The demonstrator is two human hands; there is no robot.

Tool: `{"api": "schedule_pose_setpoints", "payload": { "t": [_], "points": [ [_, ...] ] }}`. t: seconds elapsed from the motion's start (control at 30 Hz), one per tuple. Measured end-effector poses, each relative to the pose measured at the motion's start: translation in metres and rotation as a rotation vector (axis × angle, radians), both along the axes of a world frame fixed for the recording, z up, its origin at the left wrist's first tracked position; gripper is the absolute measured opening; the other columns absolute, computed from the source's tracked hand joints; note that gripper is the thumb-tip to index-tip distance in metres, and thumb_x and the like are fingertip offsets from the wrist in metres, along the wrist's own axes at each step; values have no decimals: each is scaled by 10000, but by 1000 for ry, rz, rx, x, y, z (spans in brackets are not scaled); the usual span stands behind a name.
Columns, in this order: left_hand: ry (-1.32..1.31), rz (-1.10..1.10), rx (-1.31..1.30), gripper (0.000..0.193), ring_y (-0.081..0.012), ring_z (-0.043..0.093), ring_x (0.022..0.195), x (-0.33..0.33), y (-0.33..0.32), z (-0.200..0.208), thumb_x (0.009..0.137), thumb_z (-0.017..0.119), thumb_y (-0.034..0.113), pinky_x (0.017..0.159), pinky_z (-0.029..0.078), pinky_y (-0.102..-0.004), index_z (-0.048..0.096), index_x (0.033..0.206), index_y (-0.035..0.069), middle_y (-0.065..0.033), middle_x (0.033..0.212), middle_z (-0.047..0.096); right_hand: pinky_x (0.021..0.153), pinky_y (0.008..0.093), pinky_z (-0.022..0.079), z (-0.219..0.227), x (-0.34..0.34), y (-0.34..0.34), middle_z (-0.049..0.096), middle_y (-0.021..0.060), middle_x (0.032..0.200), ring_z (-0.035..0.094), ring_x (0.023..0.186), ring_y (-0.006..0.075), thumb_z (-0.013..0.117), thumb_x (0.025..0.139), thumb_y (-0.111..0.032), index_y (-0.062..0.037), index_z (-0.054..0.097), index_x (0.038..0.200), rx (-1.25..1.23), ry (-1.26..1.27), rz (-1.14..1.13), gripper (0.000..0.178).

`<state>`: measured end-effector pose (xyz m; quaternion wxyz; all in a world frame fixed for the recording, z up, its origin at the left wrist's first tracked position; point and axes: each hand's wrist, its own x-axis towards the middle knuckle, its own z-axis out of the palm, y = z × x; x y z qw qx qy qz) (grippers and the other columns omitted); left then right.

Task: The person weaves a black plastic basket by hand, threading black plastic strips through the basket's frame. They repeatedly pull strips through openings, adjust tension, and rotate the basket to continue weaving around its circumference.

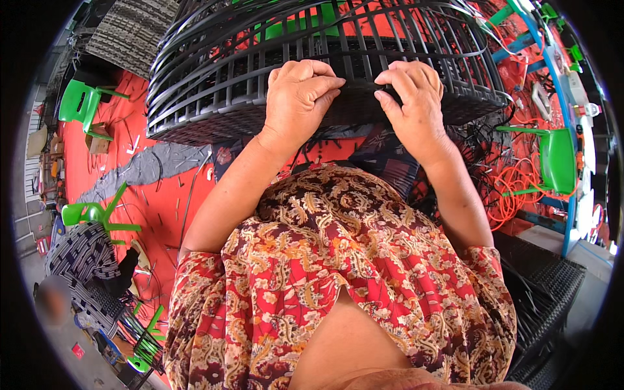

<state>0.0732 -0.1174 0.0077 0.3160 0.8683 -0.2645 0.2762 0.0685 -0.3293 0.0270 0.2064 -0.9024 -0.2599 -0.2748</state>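
A large black woven frame (208, 107) of flat plastic strips lies across my lap and knees, its solid woven edge toward me and its open lattice beyond. Against that edge, my left hand (298, 97) is closed, thumb and forefinger pinching a black strip that barely shows against the dark weave. My right hand (414, 97) faces it a short gap away, its fingers curled and its thumb and forefinger bent around the same dark edge. What lies between its fingertips blends into the black weave. Long loose strips (195, 49) arch over the frame's left and far side.
Green chairs stand at left (81, 107) and right (558, 159) on a red floor covering (153, 208) strewn with strip scraps. Orange hose (513, 188) coils near a blue metal frame (564, 84). Another person in a patterned top (84, 257) sits at left. Black woven pieces (536, 279) lie behind my right elbow.
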Motion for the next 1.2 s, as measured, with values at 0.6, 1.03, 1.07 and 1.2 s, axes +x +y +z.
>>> {"api": "schedule_pose_setpoints", "payload": {
  "t": [0.6,1.03,1.07,1.2],
  "points": [
    [-71,-147,123,234,-257,553,902,19,-70,24,753,684,176,808,432,-368,671,969,87,-39,954,601,971,376,363,37,2,-89,584,49,1108,500,1104,254,696,743,-157,-132,644,1054,-48,121,6,316],
    [-139,-158,70,206,-220,561,825,13,-63,19,703,717,112,758,444,-338,692,907,109,-2,885,615,887,384,406,27,0,-61,563,68,1009,519,1010,275,701,719,-108,-72,612,949,-71,43,23,249],
    [-167,-156,71,210,-213,559,820,12,-63,18,698,719,103,751,444,-332,692,906,113,4,883,614,875,382,416,22,-2,-60,560,68,997,521,988,275,701,713,-84,-69,603,948,-33,8,29,255],
    [-214,-176,47,233,-202,556,801,10,-63,16,675,727,74,728,443,-317,692,901,117,16,881,614,867,382,421,17,-5,-58,558,61,984,524,958,275,705,708,-80,-78,596,931,9,-27,23,248]
  ]
}}
